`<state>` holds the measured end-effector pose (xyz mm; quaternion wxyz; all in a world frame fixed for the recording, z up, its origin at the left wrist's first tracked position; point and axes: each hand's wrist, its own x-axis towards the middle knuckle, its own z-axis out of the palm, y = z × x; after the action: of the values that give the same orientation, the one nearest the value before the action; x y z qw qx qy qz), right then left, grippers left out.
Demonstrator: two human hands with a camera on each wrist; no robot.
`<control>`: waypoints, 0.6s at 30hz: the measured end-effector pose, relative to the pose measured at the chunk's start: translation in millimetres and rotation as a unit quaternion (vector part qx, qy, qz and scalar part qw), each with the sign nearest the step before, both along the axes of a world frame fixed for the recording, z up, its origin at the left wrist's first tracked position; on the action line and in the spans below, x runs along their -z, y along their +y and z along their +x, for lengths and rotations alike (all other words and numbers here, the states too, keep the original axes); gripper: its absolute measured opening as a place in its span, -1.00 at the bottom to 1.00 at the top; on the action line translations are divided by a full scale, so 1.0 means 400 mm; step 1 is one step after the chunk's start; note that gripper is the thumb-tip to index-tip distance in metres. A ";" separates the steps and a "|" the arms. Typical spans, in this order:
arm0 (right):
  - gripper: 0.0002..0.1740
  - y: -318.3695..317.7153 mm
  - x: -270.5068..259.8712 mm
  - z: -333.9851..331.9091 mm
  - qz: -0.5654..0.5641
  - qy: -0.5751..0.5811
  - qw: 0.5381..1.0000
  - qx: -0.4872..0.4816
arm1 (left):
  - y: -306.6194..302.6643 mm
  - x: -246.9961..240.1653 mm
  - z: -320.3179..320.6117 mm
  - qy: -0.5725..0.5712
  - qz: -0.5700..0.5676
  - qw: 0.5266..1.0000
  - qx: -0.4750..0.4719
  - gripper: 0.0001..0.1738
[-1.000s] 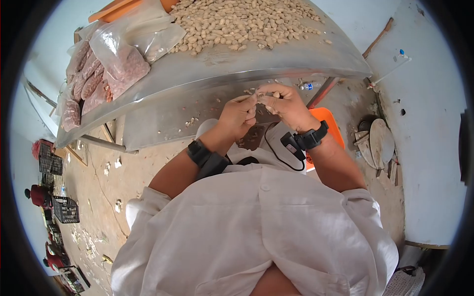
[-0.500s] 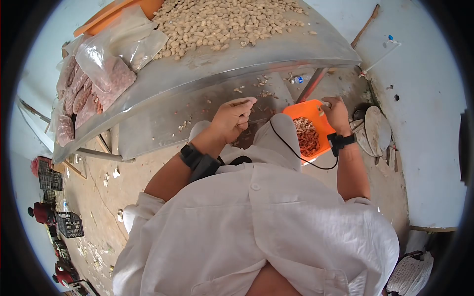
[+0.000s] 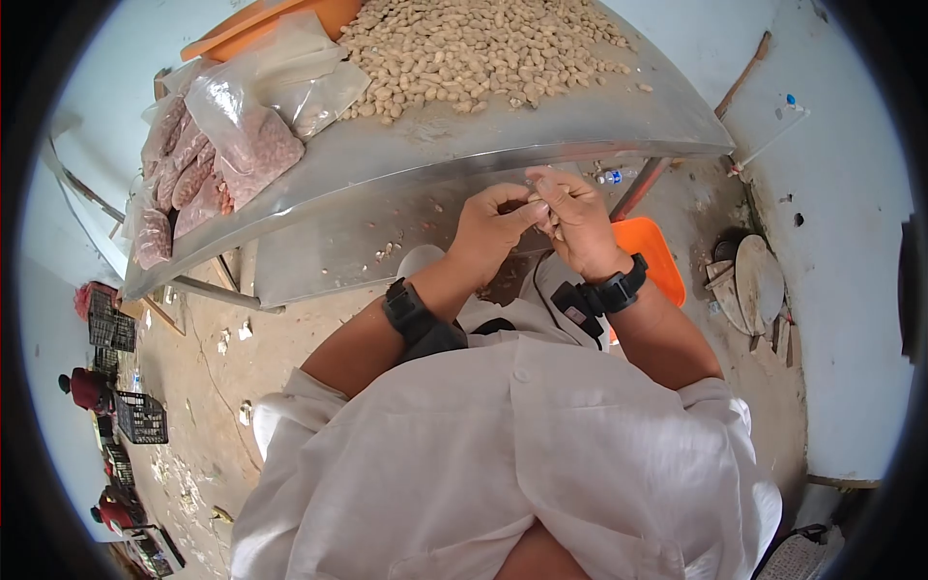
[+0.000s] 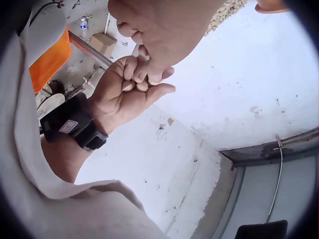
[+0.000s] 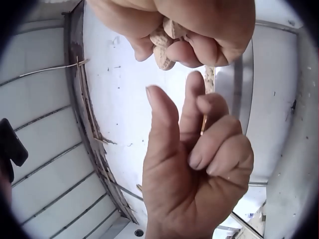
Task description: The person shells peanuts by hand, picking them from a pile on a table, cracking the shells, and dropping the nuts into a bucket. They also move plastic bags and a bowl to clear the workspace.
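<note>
My right hand point(image 3: 585, 227) curls its fingers round several unshelled peanuts point(image 5: 163, 57), which show between the fingers in both wrist views. Close to its fingertips is my left hand point(image 3: 488, 237). In the right wrist view the left hand point(image 5: 199, 164) has its thumb and forefinger raised and apart, nothing visible between their tips, while its other fingers are bent towards the palm. Whether those bent fingers cover anything is hidden. Both hands are in front of the metal table's edge.
Unshelled peanuts point(image 3: 474, 58) lie heaped on the metal table point(image 3: 580, 126). Bags of pink kernels point(image 3: 261, 155) lie at its left, beside an orange basin point(image 3: 242, 37). An orange bin point(image 3: 657, 256) stands partly behind my right wrist. Black crates point(image 3: 141, 418) and people are far left.
Half a second ago my right hand was over the orange bin, apart from my left; it has come back up and left to meet the left hand. The view has shifted slightly.
</note>
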<state>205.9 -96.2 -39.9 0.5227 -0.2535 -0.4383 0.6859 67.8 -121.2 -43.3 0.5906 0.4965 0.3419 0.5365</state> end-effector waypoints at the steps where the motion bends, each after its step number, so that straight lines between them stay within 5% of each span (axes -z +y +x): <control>1: -0.71 -0.002 -0.006 -0.003 0.007 -0.004 1.000 -0.008 | -0.004 0.006 0.000 -0.010 0.001 1.000 -0.011 -0.80; 10: -0.76 -0.011 -0.008 -0.003 0.044 0.018 0.999 0.005 | 0.001 0.024 -0.015 -0.099 0.004 0.994 -0.034 -0.79; 18: -0.83 -0.018 -0.046 0.022 0.167 -0.187 0.967 0.035 | 0.008 -0.022 -0.057 0.215 0.150 0.964 -0.041 -0.76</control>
<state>214.8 -103.3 -21.4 0.4902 -0.3018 -0.6277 0.5240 44.9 -118.1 -34.5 0.3997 0.6685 0.3964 0.4860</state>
